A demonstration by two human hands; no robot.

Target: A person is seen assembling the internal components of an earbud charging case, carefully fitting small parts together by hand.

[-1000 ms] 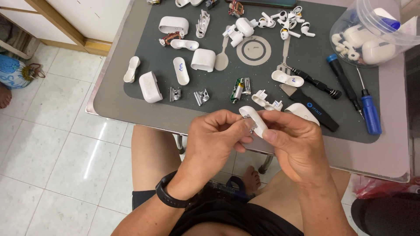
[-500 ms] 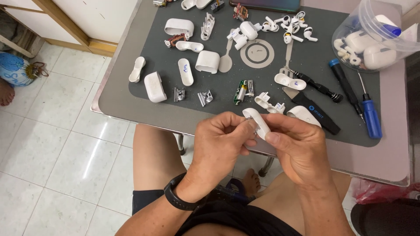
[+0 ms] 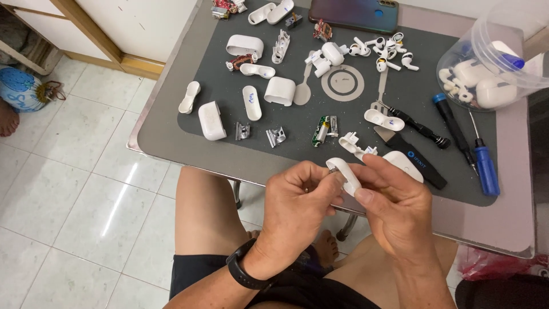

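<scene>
Both hands are pinching a small white curved plastic earbud-case shell (image 3: 345, 173) just over the near edge of the dark grey work mat (image 3: 297, 154). The left hand (image 3: 297, 209) is closing fingers and thumb on its left end, while the right hand (image 3: 394, 206) is gripping its right side between thumb and forefinger.

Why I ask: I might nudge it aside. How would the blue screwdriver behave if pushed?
The blue screwdriver has a round handle and lies flat on the mat, so it would probably roll sideways. It looks rigid and light. Its thin shaft might pivot towards the neighbouring black driver.
</scene>
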